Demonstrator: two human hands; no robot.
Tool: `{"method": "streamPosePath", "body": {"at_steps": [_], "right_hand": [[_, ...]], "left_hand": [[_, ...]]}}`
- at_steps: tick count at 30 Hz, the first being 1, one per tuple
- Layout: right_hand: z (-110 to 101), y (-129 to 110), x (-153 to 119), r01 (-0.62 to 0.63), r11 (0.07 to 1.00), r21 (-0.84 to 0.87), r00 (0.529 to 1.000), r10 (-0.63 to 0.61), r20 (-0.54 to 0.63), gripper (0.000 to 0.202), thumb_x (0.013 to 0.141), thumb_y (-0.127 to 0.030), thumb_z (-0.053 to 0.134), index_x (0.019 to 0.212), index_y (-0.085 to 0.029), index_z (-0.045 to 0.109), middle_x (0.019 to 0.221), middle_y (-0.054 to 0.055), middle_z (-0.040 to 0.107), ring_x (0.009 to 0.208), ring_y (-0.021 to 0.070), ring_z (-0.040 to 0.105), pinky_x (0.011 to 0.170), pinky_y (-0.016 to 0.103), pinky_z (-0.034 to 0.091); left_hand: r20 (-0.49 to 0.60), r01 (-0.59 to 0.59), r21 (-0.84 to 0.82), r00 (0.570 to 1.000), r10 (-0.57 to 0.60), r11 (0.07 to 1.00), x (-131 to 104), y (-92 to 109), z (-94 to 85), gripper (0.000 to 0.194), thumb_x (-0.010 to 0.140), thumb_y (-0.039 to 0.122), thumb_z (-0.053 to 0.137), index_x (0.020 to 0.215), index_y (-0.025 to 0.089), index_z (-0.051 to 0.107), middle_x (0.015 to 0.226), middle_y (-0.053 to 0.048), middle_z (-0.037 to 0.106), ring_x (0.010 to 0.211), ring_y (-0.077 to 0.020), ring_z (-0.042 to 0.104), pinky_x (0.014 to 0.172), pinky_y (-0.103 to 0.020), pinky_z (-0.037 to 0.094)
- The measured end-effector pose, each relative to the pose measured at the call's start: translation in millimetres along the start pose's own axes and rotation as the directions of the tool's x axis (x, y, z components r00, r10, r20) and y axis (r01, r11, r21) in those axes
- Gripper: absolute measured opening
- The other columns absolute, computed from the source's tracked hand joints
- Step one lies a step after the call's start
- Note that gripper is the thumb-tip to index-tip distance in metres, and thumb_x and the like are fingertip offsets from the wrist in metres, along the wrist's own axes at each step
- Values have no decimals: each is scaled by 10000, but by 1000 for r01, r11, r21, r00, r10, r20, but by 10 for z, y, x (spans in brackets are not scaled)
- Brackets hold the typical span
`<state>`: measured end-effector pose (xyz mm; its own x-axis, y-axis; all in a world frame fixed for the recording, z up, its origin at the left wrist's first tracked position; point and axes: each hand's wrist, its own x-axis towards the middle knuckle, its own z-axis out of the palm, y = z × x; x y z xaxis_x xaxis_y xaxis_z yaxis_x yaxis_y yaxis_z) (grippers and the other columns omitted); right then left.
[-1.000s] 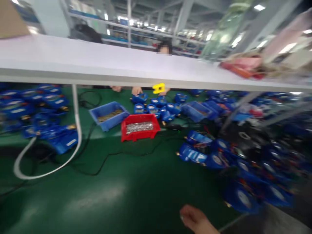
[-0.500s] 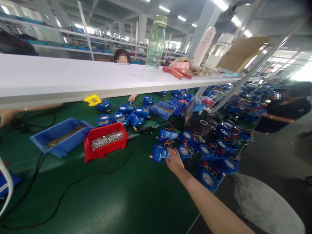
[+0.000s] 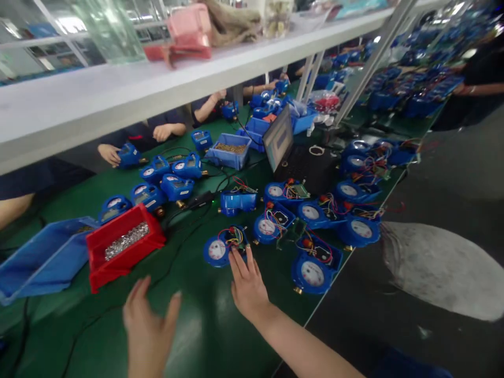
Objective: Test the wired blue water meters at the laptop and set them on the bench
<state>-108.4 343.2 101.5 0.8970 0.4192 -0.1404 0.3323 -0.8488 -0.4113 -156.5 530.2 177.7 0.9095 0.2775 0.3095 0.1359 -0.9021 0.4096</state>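
My right hand [image 3: 246,284] lies flat on the green bench, fingers spread, its fingertips touching the near edge of a blue round meter [image 3: 224,247] with a white dial and loose coloured wires. My left hand [image 3: 147,328] hovers open over the green mat [image 3: 205,325] in the foreground, holding nothing. Several more blue meters [image 3: 315,265] with exposed wiring lie just right of my right hand. A red bin [image 3: 122,247] of small silver parts sits ahead of my left hand.
A blue bin [image 3: 43,260] stands left of the red one, another blue bin [image 3: 230,152] farther back. A laptop [image 3: 293,155] sits mid-bench. Black cables [image 3: 189,207] cross the mat. A white shelf [image 3: 118,89] hangs overhead. Co-workers' hands [image 3: 110,153] work across the bench. The bench edge runs on the right.
The view has tilted down and turned right. My right hand has drawn a blue meter nearer and now rests flat against it. My left hand has come into view, open.
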Motion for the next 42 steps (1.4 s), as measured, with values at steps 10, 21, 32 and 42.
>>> {"method": "streamPosePath", "body": {"at_steps": [10, 21, 32, 42], "right_hand": [[-22, 247, -65, 145, 954, 262, 989, -145, -20, 651, 862, -138, 446, 1478, -112, 237, 1558, 78, 86, 1399, 365, -8, 1106, 570, 282], [-91, 500, -330, 193, 909, 370, 981, -186, -56, 710, 765, -47, 434, 1457, -108, 285, 1567, 39, 30, 1421, 302, 63, 1074, 453, 390], [-12, 685, -441, 128, 872, 472, 984, -173, 52, 706, 745, -58, 444, 1437, -117, 320, 1558, 70, 149, 1418, 268, 120, 1100, 414, 350], [-858, 1171, -875, 295, 671, 680, 928, -31, -372, 228, 851, -134, 472, 1022, -229, 589, 850, 26, 686, 756, 144, 642, 679, 250, 542]], "left_hand": [[560, -401, 19, 763, 323, 916, 972, 1064, 972, 627, 749, 235, 644, 1330, 151, 423, 1357, -136, 466, 1287, -304, 392, 1095, -498, 354], [660, -199, -68, 726, 193, 978, 974, 834, 937, 587, 829, 307, 576, 1378, 276, 370, 1436, -47, 392, 1323, -214, 376, 1131, -430, 315], [641, -179, -110, 739, 207, 978, 947, 753, 978, 596, 843, 318, 582, 1386, 325, 338, 1440, -35, 372, 1328, -216, 365, 1129, -447, 313], [601, -248, -50, 766, 228, 967, 894, 617, 1060, 792, 731, 424, 664, 1415, 305, 283, 1413, -107, 384, 1304, -339, 381, 1081, -584, 318]]}}
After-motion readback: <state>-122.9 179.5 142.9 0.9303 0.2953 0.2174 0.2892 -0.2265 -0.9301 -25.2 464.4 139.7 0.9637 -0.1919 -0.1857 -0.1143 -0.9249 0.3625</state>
